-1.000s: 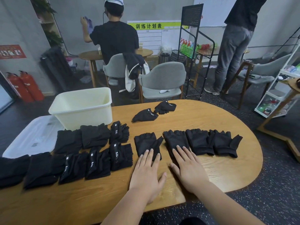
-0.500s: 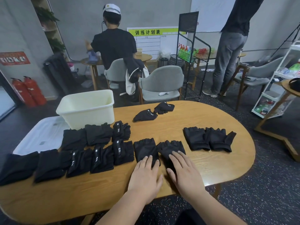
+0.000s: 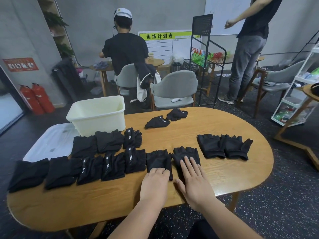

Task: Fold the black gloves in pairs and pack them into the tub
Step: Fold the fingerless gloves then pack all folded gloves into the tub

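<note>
Counting on head view: I see eight folded bundles (image 3: 112,165) at 9 o'clock of hands, six unfolded gloves, one tub (image 3: 96,122) at 11 o'clock. Left hand (image 3: 155,183) fingers curled together, gripping near cuff of left glove (image 3: 158,159). Right hand (image 3: 195,185) fingers straight, apart, pressing right glove (image 3: 187,151), which extends toward 12 o'clock.

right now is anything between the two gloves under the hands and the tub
Yes: two rows of folded gloves lie on the table between the unfolded gloves and the tub; probably lift over them.
</note>
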Demonstrator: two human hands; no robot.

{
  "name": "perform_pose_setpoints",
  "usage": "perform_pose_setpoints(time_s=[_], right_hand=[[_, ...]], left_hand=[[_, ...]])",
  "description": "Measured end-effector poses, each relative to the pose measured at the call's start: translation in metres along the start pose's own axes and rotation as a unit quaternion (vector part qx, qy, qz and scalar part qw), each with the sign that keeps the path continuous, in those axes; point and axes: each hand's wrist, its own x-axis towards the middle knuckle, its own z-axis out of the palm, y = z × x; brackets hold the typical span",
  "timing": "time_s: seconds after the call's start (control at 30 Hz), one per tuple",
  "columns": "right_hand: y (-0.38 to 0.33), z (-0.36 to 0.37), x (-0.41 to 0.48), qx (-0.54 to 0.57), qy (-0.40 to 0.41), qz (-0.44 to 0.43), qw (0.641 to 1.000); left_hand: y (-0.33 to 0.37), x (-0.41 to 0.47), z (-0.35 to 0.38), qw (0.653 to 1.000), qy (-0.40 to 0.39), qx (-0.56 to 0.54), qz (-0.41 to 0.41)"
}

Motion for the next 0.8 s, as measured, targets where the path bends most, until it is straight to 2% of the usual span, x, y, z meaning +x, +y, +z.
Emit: perform_pose_setpoints(time_s=[0.1, 0.2, 0.33, 0.4, 0.5, 0.57, 0.7, 0.8], right_hand=[[0.002, 0.002, -0.005, 0.027, 0.078, -0.016, 0.996], [0.003, 0.000, -0.006, 0.066, 0.096, -0.015, 0.993], [0.003, -0.003, -0.008, 0.084, 0.144, -0.037, 0.985], [-0.004, -0.007, -0.009, 0.091, 0.154, -0.050, 0.983], [-0.025, -0.018, -0.007, 0.102, 0.142, -0.033, 0.984], [-0.038, -0.027, -0.005, 0.148, 0.119, 0.012, 0.982], [-0.050, -0.036, 0.003, 0.262, 0.062, 0.111, 0.957], [-0.051, -0.040, 0.012, 0.290, 0.075, 0.115, 0.947]], left_hand=[[-0.005, -0.002, -0.001, 1.000, -0.006, -0.016, 0.001], [-0.008, -0.003, -0.005, 0.997, 0.028, -0.062, -0.021], [-0.010, -0.009, -0.013, 0.973, 0.096, -0.193, -0.088], [-0.010, -0.011, -0.013, 0.950, 0.111, -0.275, -0.101], [-0.011, -0.014, -0.011, 0.894, 0.087, -0.423, -0.122], [-0.011, -0.015, -0.012, 0.862, 0.071, -0.481, -0.145], [-0.011, -0.015, -0.011, 0.773, 0.073, -0.606, -0.172], [-0.010, -0.018, -0.015, 0.757, 0.075, -0.628, -0.164]])
